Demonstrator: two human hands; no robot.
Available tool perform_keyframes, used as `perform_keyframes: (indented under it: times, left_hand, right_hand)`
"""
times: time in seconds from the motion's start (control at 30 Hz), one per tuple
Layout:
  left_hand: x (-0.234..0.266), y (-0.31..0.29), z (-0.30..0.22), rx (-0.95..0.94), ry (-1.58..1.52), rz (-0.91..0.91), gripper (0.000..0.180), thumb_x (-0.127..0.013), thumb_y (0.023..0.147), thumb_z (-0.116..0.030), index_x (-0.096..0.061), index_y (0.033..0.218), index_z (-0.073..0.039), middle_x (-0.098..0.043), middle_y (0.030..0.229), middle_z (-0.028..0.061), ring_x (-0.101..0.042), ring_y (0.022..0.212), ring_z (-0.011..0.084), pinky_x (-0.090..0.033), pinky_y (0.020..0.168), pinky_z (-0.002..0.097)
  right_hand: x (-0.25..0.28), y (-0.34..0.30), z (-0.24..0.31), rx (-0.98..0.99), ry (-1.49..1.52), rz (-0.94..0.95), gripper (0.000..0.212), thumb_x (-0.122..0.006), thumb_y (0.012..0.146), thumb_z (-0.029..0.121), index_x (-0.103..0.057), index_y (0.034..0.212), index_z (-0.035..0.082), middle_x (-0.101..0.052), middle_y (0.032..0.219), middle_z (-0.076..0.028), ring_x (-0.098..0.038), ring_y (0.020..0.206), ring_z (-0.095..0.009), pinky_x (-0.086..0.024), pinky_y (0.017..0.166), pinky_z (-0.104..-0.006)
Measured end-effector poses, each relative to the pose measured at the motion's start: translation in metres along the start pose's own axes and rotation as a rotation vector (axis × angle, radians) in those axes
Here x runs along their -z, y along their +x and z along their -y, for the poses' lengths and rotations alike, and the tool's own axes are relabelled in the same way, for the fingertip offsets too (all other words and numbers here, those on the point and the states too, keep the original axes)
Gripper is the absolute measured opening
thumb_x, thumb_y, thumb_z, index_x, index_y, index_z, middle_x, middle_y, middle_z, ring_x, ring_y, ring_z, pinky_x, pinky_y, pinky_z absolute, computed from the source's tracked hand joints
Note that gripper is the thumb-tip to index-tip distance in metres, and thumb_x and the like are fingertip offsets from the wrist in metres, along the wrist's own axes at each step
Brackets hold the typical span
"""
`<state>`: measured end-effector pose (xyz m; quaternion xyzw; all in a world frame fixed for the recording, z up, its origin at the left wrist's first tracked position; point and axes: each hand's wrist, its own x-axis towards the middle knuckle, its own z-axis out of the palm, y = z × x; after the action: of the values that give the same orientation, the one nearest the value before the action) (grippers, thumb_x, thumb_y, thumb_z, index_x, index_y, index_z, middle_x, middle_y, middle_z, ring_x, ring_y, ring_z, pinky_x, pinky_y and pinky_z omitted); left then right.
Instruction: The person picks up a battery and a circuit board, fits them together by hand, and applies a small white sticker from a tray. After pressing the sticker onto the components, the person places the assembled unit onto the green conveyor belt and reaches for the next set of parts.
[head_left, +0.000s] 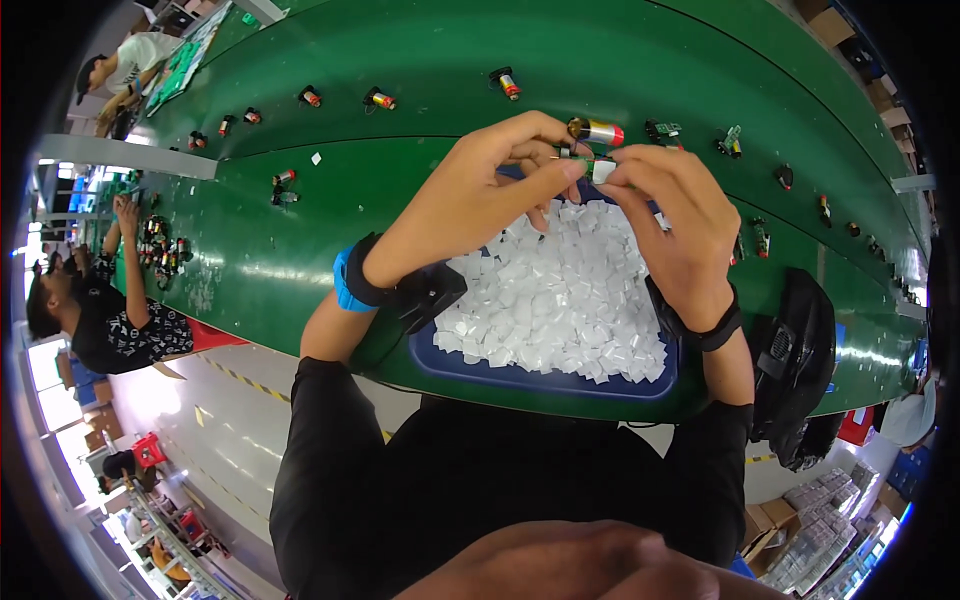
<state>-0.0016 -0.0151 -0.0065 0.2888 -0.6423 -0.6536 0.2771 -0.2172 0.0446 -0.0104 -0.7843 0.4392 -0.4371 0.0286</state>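
Note:
Above the far side of a blue tray (pixel 545 387), both my hands meet at a small assembly with a cylindrical battery (pixel 597 132), which has a gold and silver wrap and a red end. Thin wires and a small green circuit board hang from it, partly hidden by fingers. My left hand (pixel 490 185) is closed, its thumb and fingers pinching the board's left side. With fingertips pressed together, my right hand (pixel 685 210) grips a small white square (pixel 603 171) against the board. Loose white squares (pixel 560 290) fill the tray beneath my hands.
Battery assemblies lie along the green bench (pixel 400 40), including one battery assembly (pixel 507 84) beyond my hands. A black bag (pixel 795 345) sits right of the tray. Other people work at left, one person in black (pixel 110 330) beside a cluster of assemblies (pixel 165 248).

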Motion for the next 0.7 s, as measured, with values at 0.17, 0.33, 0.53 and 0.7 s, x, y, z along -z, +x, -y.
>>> perform_keyframes:
  times: [0.17, 0.33, 0.53, 0.7]
  left_hand:
    - [-0.007, -0.004, 0.004, -0.129, 0.049, -0.072, 0.028, -0.065, 0.097, -0.021, -0.060, 0.114, 0.002, -0.068, 0.083, 0.0088, -0.063, 0.069, 0.0108, -0.056, 0.057, 0.0256]
    - [-0.006, -0.002, 0.001, -0.154, 0.112, -0.113, 0.028, -0.065, 0.097, -0.021, -0.060, 0.113, 0.001, -0.067, 0.082, 0.0078, -0.062, 0.069, 0.0101, -0.054, 0.055, 0.0250]
    - [0.003, -0.006, -0.008, -0.116, 0.233, -0.137, 0.026, -0.063, 0.098, -0.022, -0.061, 0.115, -0.003, -0.067, 0.078, 0.0051, -0.063, 0.068, 0.0102, -0.050, 0.052, 0.0247]
    - [0.000, -0.013, -0.013, -0.126, 0.368, -0.161, 0.023, -0.062, 0.097, -0.024, -0.062, 0.114, -0.007, -0.067, 0.076, 0.0066, -0.064, 0.064, 0.0142, -0.048, 0.054, 0.0292]
  right_hand:
    - [0.004, 0.000, 0.008, -0.297, 0.322, 0.012, 0.013, -0.072, 0.084, -0.005, -0.066, 0.096, -0.004, -0.066, 0.101, -0.009, -0.065, 0.087, -0.014, -0.058, 0.065, -0.0245]
    - [0.003, 0.005, 0.005, -0.489, 0.458, -0.027, 0.012, -0.072, 0.084, -0.004, -0.067, 0.095, -0.003, -0.066, 0.100, -0.008, -0.065, 0.089, -0.012, -0.057, 0.065, -0.0230]
    - [0.018, 0.009, -0.016, -0.163, 0.097, -0.005, 0.020, -0.071, 0.085, -0.004, -0.068, 0.105, -0.003, -0.067, 0.112, -0.011, -0.066, 0.092, -0.017, -0.057, 0.075, -0.0274]
    - [0.023, 0.012, 0.002, -0.109, 0.181, 0.030, 0.029, -0.069, 0.084, -0.006, -0.067, 0.113, -0.002, -0.068, 0.115, -0.014, -0.068, 0.093, -0.021, -0.055, 0.080, -0.0290]
